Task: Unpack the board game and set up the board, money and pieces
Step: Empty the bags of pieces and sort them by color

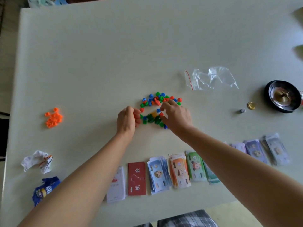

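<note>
Pieces (157, 99) lie outside the plastic bag (211, 78); left grip (127, 119) clamps orange pieces (136, 115), right grip (176, 117) unclear.

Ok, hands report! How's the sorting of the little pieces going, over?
Left hand grips a few mixed pieces; right hand picks among them. Orange pile sorted aside, money stacks laid out. Nothing blocking, no board in view.

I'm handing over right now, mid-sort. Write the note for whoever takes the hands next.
Left hand: grips a few orange pieces.
Right hand: fingers curled into the mixed pile; grip unclear.
Done: money stacks and card decks in a row at the near edge; orange heap sorted out at left; bag emptied.
Left: sort the other colours; no board in view.
</note>
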